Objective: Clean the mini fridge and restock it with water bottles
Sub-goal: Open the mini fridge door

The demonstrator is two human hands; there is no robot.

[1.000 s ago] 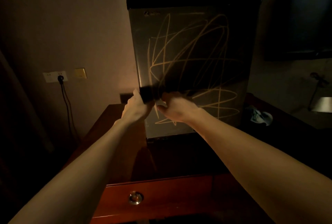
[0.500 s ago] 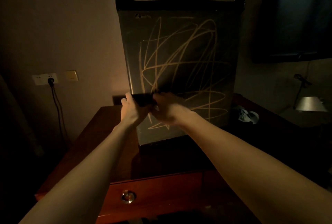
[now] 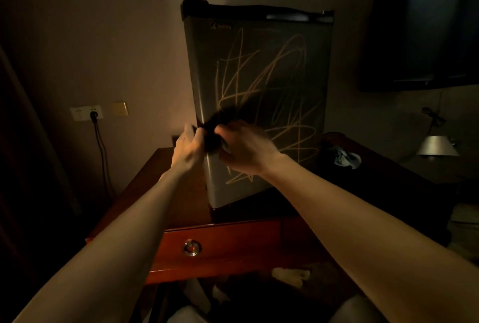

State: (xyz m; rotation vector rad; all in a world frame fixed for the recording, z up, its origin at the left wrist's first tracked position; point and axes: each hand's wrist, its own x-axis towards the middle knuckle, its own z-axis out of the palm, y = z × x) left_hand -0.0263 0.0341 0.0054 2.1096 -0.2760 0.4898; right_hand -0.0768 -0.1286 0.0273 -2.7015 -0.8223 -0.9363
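A grey mini fridge (image 3: 259, 76) stands on a wooden desk (image 3: 145, 180), its door shut and covered in pale scribbled lines. My left hand (image 3: 186, 149) and my right hand (image 3: 243, 146) meet at the door's left edge, about two thirds of the way down. Between them they grip a small dark object (image 3: 211, 132) that looks like a bunched cloth and lies against the door. The room is dim, so what the object is stays unclear. I see no water bottles.
The desk has a drawer with a round metal knob (image 3: 191, 247). A crumpled pale item (image 3: 346, 158) lies on the desk right of the fridge. A dark TV (image 3: 420, 35) hangs at the right above a lamp (image 3: 438, 145). A plugged wall socket (image 3: 86, 112) is left. Pale items (image 3: 290, 274) lie under the desk.
Both hands stay at the door's left edge. They have drawn closer together, and the dark object between them now looks more bunched. My view has shifted a little.
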